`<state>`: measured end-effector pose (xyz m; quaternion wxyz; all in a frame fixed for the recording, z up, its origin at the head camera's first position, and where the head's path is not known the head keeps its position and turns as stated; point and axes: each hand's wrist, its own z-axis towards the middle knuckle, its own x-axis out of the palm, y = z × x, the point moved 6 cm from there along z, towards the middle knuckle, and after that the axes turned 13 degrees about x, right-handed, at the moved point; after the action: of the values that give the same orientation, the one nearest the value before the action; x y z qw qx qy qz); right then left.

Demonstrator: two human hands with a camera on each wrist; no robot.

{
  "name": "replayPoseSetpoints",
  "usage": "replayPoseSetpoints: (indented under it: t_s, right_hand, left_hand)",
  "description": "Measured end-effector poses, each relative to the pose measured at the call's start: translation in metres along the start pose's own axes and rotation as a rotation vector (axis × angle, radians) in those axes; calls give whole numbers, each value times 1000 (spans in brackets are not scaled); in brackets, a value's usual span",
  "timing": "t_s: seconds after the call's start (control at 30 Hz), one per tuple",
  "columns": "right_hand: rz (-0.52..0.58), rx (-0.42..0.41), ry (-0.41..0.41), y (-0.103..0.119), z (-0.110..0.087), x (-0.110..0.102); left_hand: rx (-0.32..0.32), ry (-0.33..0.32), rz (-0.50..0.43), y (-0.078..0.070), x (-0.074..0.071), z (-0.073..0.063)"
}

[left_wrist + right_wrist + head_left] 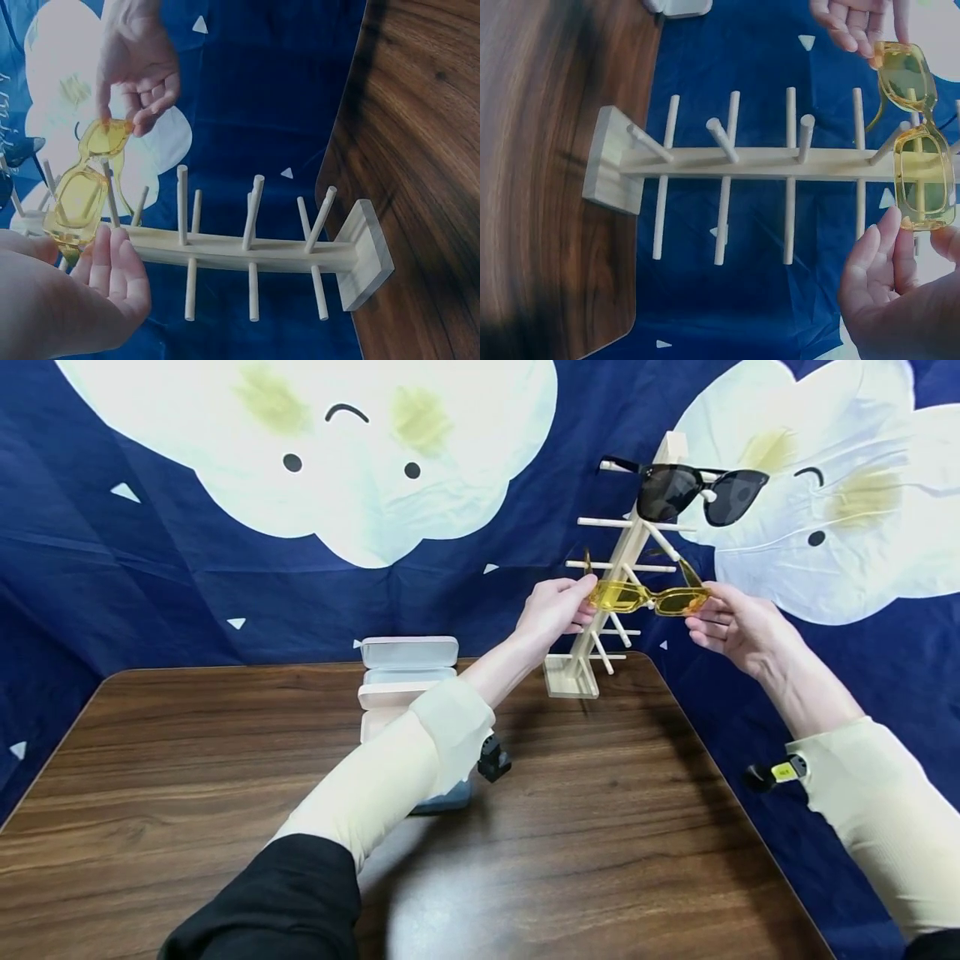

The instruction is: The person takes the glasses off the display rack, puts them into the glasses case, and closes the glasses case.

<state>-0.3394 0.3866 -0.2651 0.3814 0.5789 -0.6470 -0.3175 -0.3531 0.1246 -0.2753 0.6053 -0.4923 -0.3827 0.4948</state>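
A pair of yellow sunglasses is held level between both hands in front of a wooden peg rack. My left hand pinches one outer end of the frame, and my right hand pinches the other. In the left wrist view the yellow lenses overlap the rack's upper pegs; whether the bridge touches a peg I cannot tell. Higher on the rack hang black sunglasses. Several lower pegs carry nothing.
Glasses cases, pale and standing open, sit on the brown wooden table, partly hidden by my left forearm. The rack's base stands near the table's back right corner. Behind hangs a blue cloth with white clouds.
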Motion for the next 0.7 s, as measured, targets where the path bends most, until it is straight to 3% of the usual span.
replayPoseSetpoints:
  t_s: [0.4,0.7]
  right_hand:
    - [104,-20,61,-13,-20,7]
    - [140,-80,175,-31,-34,20]
  left_hand:
    - [40,66,-21,-4,-9,-21]
    - [53,109,-25,-2,-21,-45]
